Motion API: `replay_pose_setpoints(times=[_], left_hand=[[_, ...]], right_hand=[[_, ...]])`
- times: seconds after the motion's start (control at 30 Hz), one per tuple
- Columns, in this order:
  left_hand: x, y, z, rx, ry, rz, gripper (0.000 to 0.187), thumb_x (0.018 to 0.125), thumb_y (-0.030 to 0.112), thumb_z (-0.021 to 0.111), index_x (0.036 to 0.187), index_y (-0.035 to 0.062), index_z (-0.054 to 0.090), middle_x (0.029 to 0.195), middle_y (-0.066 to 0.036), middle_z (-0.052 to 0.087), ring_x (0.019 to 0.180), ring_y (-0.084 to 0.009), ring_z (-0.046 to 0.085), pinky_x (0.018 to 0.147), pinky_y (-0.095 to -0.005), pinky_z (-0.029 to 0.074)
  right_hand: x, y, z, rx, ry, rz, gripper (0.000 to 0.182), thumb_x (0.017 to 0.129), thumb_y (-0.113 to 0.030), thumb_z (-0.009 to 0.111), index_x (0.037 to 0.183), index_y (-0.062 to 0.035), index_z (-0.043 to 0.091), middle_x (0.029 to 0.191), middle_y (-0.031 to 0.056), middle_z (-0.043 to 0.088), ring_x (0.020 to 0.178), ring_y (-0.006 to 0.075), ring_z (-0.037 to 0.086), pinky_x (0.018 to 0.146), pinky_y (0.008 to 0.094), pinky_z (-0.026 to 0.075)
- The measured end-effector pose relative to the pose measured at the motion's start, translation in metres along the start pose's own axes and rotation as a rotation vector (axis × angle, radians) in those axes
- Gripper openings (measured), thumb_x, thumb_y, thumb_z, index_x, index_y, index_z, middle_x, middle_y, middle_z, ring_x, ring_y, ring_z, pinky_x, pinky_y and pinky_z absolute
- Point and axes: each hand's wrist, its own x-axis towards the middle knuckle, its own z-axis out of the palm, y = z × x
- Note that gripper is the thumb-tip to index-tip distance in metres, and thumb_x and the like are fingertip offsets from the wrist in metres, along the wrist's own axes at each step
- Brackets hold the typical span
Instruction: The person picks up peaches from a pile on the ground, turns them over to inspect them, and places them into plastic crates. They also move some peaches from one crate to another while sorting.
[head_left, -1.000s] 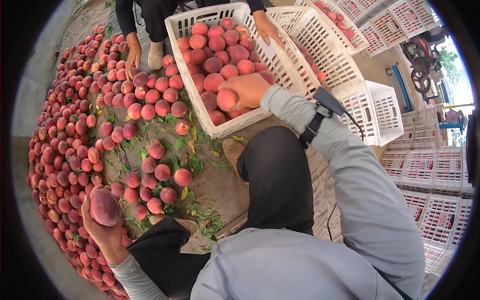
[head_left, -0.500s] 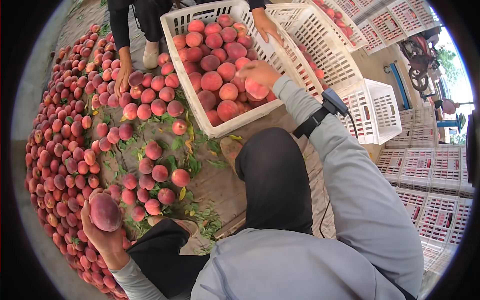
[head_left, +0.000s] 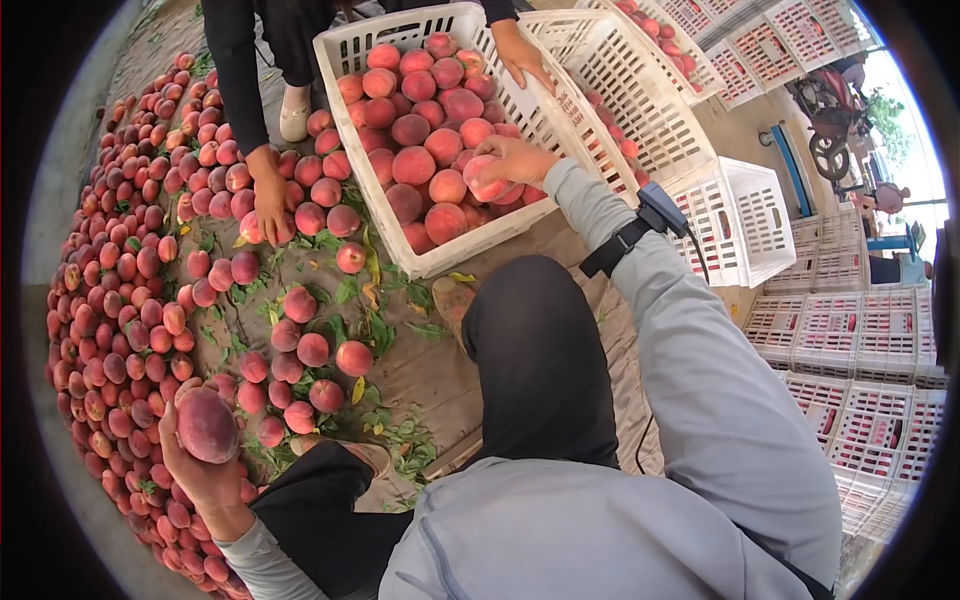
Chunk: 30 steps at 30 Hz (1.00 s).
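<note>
Currently, left hand (head_left: 203, 482) was cupped round a big peach (head_left: 207, 425), fingers and thumb clamped on its sides, held above the ground pile (head_left: 120, 330). Right hand (head_left: 527, 162) was over the near right side of the crate (head_left: 425, 262), fingers curled together on a second peach (head_left: 484, 178); could not tell whether that fruit also rested on the load (head_left: 412, 135) below it. Writing: reddish characters (head_left: 566, 104) stood on the crate's right rim, too small to read. Red patches showed through the slots of the stacked crates (head_left: 835, 330); could not tell labels from fruit. A dark device (head_left: 662, 208) was strapped at the right wrist; no lettering could be made out. A co-worker's one hand (head_left: 270, 205) touched loose peaches left of the crate; the other (head_left: 522, 55) rested on its right rim. Green leaves (head_left: 405, 430) lay scattered on the ground sheet (head_left: 420, 350).
</note>
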Motion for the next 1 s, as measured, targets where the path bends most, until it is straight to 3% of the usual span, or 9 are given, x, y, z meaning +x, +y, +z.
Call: replay_pose_setpoints(times=[0.17, 0.23, 0.27, 0.33, 0.47, 0.6, 0.7, 0.93, 1.0], left_hand=[[-0.003, 0.000, 0.004, -0.003, -0.019, 0.009, 0.043, 0.092, 0.035, 0.051, 0.116, -0.0001, 0.055, 0.104, -0.010, 0.061, 0.092, -0.0197, 0.064, 0.065, -0.0315, 0.057], [-0.003, 0.000, 0.003, -0.003, -0.021, 0.010, 0.043, 0.092, 0.035, 0.051, 0.116, -0.0002, 0.055, 0.104, -0.010, 0.061, 0.091, -0.0197, 0.064, 0.065, -0.0318, 0.057], [-0.002, -0.001, 0.001, 0.000, -0.034, 0.013, 0.043, 0.092, 0.034, 0.052, 0.116, -0.0003, 0.055, 0.103, -0.010, 0.061, 0.091, -0.0197, 0.064, 0.065, -0.0318, 0.057], [0.001, -0.002, -0.001, 0.001, -0.052, 0.018, 0.042, 0.092, 0.034, 0.052, 0.116, -0.0005, 0.055, 0.103, -0.010, 0.061, 0.091, -0.0197, 0.064, 0.065, -0.0319, 0.057], [-0.002, 0.000, 0.000, -0.014, -0.068, 0.010, 0.041, 0.092, 0.033, 0.051, 0.116, -0.0011, 0.055, 0.104, -0.011, 0.061, 0.091, -0.0204, 0.064, 0.068, -0.0324, 0.057], [0.005, -0.001, -0.011, -0.033, -0.132, 0.007, 0.041, 0.092, 0.033, 0.052, 0.115, -0.0014, 0.055, 0.104, -0.012, 0.061, 0.092, -0.0218, 0.063, 0.074, -0.0337, 0.055], [0.001, -0.003, -0.004, -0.023, -0.120, 0.019, 0.042, 0.091, 0.033, 0.052, 0.115, -0.0015, 0.055, 0.103, -0.013, 0.061, 0.092, -0.0226, 0.063, 0.076, -0.0337, 0.055], [-0.003, -0.006, 0.002, 0.014, -0.060, 0.026, 0.042, 0.091, 0.034, 0.051, 0.113, -0.0019, 0.056, 0.102, -0.015, 0.063, 0.092, -0.0235, 0.063, 0.077, -0.0331, 0.053], [-0.003, -0.007, 0.006, 0.029, -0.041, 0.048, 0.042, 0.092, 0.035, 0.051, 0.112, -0.0019, 0.057, 0.101, -0.015, 0.063, 0.092, -0.0234, 0.063, 0.078, -0.0331, 0.053]], right_hand=[[-0.014, -0.022, -0.002, -0.245, -0.039, -0.063, 0.069, 0.058, -0.026, 0.080, 0.121, -0.0106, 0.059, 0.125, 0.0116, 0.058, 0.112, 0.0247, 0.057, 0.094, 0.0315, 0.044], [-0.019, -0.031, -0.001, -0.331, -0.245, -0.097, 0.070, 0.058, -0.015, 0.079, 0.125, -0.0106, 0.057, 0.125, 0.0152, 0.057, 0.110, 0.0275, 0.058, 0.094, 0.0342, 0.045], [-0.017, -0.023, 0.003, -0.330, -0.245, -0.095, 0.070, 0.058, -0.015, 0.079, 0.125, -0.0106, 0.057, 0.125, 0.0152, 0.057, 0.110, 0.0275, 0.058, 0.094, 0.0342, 0.045], [-0.008, 0.006, 0.012, -0.515, 0.016, -0.193, 0.063, 0.066, -0.011, 0.078, 0.125, -0.0097, 0.056, 0.115, 0.0133, 0.061, 0.109, 0.0286, 0.058, 0.093, 0.0364, 0.047], [-0.007, 0.019, 0.015, -0.540, 0.223, -0.088, 0.048, 0.068, -0.013, 0.079, 0.113, -0.0057, 0.064, 0.105, 0.0140, 0.066, 0.103, 0.0299, 0.062, 0.087, 0.0371, 0.051], [-0.024, 0.007, 0.020, -0.481, 0.050, 0.008, 0.048, 0.066, -0.023, 0.082, 0.108, -0.0026, 0.068, 0.104, 0.0149, 0.070, 0.098, 0.0275, 0.067, 0.087, 0.0356, 0.051], [-0.019, 0.011, 0.020, -0.594, -0.008, -0.075, 0.050, 0.065, -0.027, 0.083, 0.106, -0.0021, 0.069, 0.101, 0.0139, 0.071, 0.097, 0.0270, 0.067, 0.087, 0.0357, 0.051], [0.016, 0.019, 0.032, -0.541, 0.195, -0.059, 0.031, 0.069, -0.026, 0.079, 0.090, -0.0050, 0.073, 0.091, 0.0139, 0.071, 0.088, 0.0291, 0.068, 0.082, 0.0376, 0.052], [0.024, 0.024, 0.037, -0.684, 0.213, 0.038, 0.026, 0.070, -0.028, 0.079, 0.085, -0.0070, 0.074, 0.088, 0.0150, 0.070, 0.085, 0.0308, 0.067, 0.080, 0.0390, 0.052]])
